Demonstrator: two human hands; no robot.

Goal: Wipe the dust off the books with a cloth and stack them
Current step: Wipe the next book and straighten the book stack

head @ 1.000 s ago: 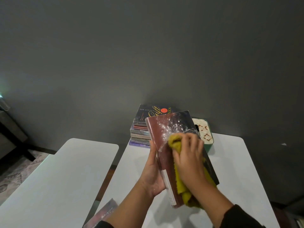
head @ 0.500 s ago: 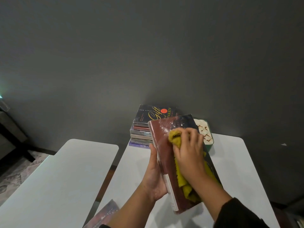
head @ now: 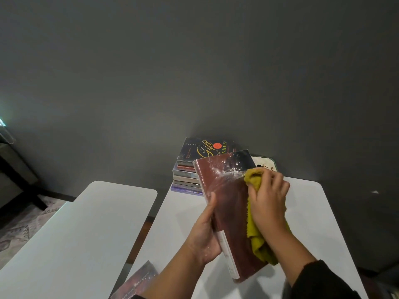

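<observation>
Mustard-yellow terry cloth (head: 255, 238), bunched in the right hand (head: 268, 201), presses the dusty reddish-brown hardcover book (head: 228, 203) gripped by the left hand (head: 205, 236) above the white worktop (head: 313, 212).

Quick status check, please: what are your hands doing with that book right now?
Left hand grips the brown book by its spine. Right hand presses the yellow cloth on the cover; dust remains near the top. Stack waits behind, nothing blocking.

A reddish-brown book (head: 231, 214) tilts above the table, white dust speckling its upper cover. A mustard-yellow cloth (head: 255, 231) presses against its right side, bunched up top and hanging below. Behind, a stack of books (head: 190, 169) lies flat, dark cover uppermost.
</observation>
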